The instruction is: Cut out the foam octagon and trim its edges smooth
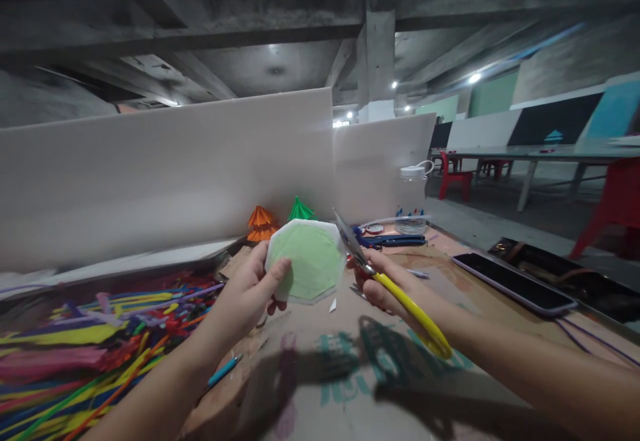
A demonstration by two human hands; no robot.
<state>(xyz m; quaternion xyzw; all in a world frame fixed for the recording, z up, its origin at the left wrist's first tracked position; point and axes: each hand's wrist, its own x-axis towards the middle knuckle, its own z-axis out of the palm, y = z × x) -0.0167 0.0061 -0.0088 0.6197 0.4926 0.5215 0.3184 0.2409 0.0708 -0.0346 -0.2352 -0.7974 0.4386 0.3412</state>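
My left hand [257,277] pinches the left edge of a pale green octagonal piece of paper [313,261] with a white border, the thumb lying on its face. In my right hand [385,281] is a pair of scissors [407,301] with yellow handles, gripped near the pivot. The blades point up and away, close beside the paper's right edge. A small white paper scrap [333,305] shows just below the octagon. Both hands are above a cardboard sheet [310,374] with green printed characters.
Colourful strips [90,354] lie heaped at left, near a blue pen [225,371]. Behind stand orange [261,223] and green [300,208] folded paper trees and a clear bottle [412,201]. A phone [513,284] lies at right. White panels [200,174] border the back.
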